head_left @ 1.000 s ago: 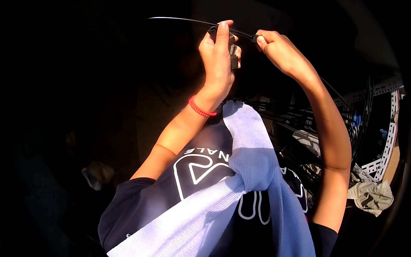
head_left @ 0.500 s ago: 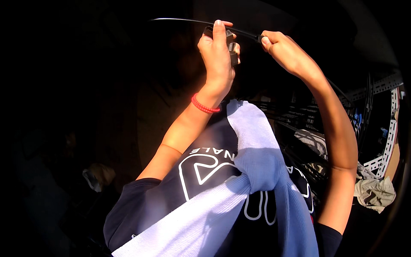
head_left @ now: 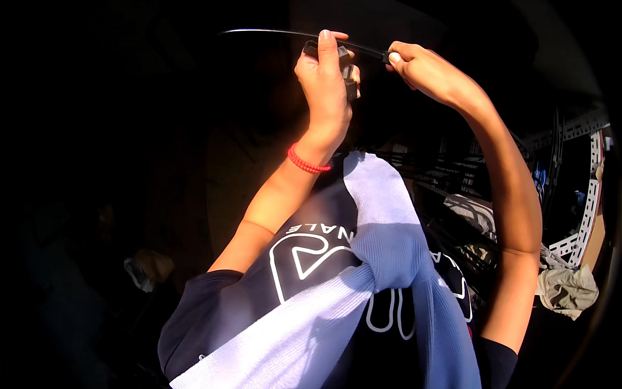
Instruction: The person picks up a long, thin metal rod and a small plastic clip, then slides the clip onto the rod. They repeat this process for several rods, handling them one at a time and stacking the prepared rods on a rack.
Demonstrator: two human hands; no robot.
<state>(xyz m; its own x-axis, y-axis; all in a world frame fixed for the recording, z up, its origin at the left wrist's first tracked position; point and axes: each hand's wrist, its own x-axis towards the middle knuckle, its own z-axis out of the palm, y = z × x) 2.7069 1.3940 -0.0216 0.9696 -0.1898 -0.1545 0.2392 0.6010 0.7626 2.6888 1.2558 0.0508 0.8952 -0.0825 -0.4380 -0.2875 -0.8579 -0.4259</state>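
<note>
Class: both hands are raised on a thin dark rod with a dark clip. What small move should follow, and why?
Probably slide the clip along the rod: the left hand pinches it there, while the right hand steadies the rod's other end.

Both arms are raised and reach from the lower part of the frame up to the top centre. The left hand (head_left: pixel 327 74) is seen from its back side, with the fingers curled closed in a grip and the index finger straight up; a red bead bracelet (head_left: pixel 308 161) sits on its wrist. The right hand (head_left: pixel 421 65) is just beside it in the upper right of centre, its fingers pinched together, and its forearm goes down steeply to a bent elbow at the right side.
</note>
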